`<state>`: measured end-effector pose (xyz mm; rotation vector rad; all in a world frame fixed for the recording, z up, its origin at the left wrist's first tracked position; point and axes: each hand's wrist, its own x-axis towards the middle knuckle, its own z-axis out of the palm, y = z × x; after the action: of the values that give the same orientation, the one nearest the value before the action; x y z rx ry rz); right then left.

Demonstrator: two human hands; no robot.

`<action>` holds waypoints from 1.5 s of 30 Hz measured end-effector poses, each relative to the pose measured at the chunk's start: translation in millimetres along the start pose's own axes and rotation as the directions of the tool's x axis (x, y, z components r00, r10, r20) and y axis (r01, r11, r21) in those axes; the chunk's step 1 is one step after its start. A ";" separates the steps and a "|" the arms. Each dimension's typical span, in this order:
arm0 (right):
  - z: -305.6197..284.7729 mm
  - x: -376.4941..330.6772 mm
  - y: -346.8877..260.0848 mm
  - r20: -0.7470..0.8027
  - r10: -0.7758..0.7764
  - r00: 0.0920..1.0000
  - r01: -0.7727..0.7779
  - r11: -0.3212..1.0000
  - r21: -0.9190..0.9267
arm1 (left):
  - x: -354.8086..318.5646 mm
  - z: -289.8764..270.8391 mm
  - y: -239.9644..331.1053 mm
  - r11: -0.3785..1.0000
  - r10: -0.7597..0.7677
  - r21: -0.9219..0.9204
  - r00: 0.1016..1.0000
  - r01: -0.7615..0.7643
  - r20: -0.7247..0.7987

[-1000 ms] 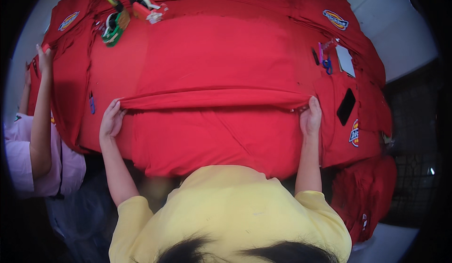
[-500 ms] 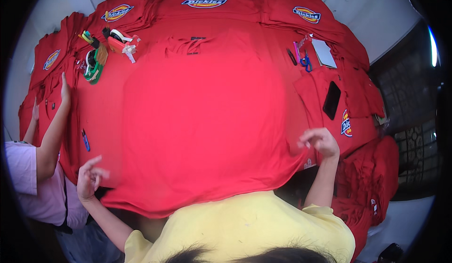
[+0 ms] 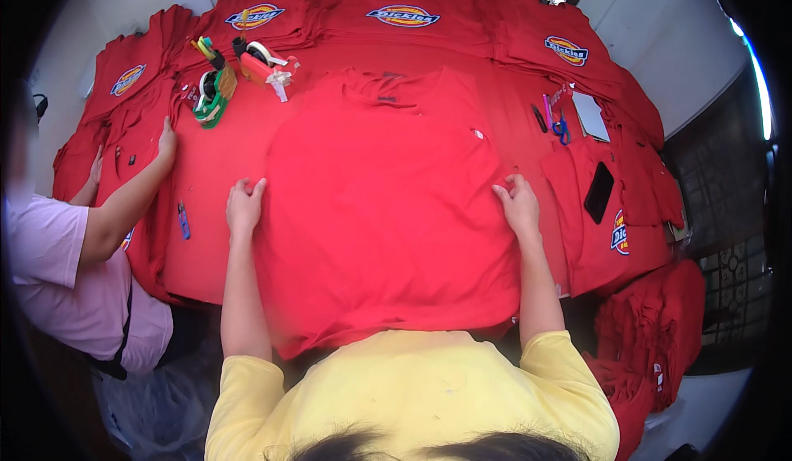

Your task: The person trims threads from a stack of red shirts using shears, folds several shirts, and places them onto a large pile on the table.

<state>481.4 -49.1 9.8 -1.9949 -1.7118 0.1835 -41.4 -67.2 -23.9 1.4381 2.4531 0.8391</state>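
Note:
A red T-shirt (image 3: 388, 230) lies spread on the red-covered table in front of me, its neckline at the far end and its lower part at my yellow top. My left hand (image 3: 245, 207) is beside the shirt's left edge, thumb and fingers apart, the thumb close to the cloth. At the opposite edge, my right hand (image 3: 520, 205) has bent, parted fingers with their tips at the fabric. Neither hand visibly grips the cloth, though contact at the fingertips is hard to make out. Creases run across the shirt's right side and lower part.
Folded red shirts (image 3: 404, 28) line the far edge. Green and red tape dispensers (image 3: 216, 98) stand far left; a blue-handled snipper (image 3: 183, 220) lies nearer. At right are blue scissors (image 3: 561, 131), a phone (image 3: 599, 192) and heaped red garments (image 3: 652, 329). A co-worker (image 3: 66, 271) handles shirts at left.
Both hands have moved farther up the table and inward to the shirt's sides. The shirt, billowing and blurred before, has settled, and its neckline shows more clearly. The whole view has shifted slightly.

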 end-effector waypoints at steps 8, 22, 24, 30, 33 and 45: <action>-30.3 19.0 -5.0 0.126 0.021 0.992 -0.104 0.703 0.704 | 22.0 -20.4 -27.5 0.876 0.093 -0.466 0.992 -0.125 -0.091; -219.5 103.5 -76.1 -0.343 -0.186 0.921 0.356 0.041 0.933 | 92.2 -247.8 102.0 0.081 0.393 -0.935 0.873 -0.345 -0.288; -245.4 92.6 -102.4 -0.466 -0.266 0.844 0.471 -0.049 0.881 | 79.8 -275.6 108.7 -0.013 0.418 -0.895 0.810 -0.446 -0.410; -191.8 20.4 -76.7 -0.303 -0.203 0.931 0.336 0.154 0.929 | 11.8 -236.5 33.0 0.163 0.414 -0.968 0.904 -0.192 -0.109; -139.2 -26.9 -34.1 -0.146 -0.081 0.986 0.167 0.457 0.874 | -28.2 -191.5 -30.1 0.467 0.429 -0.871 0.900 -0.149 0.077; -22.1 -101.9 33.5 0.270 0.236 0.934 -0.351 0.756 0.552 | -96.3 -78.7 -91.4 0.874 0.018 -0.453 0.921 0.175 0.389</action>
<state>499.9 -155.5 -8.3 -1.7713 -1.2007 0.9283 -92.8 -212.8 -21.5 1.1701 1.8293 0.9556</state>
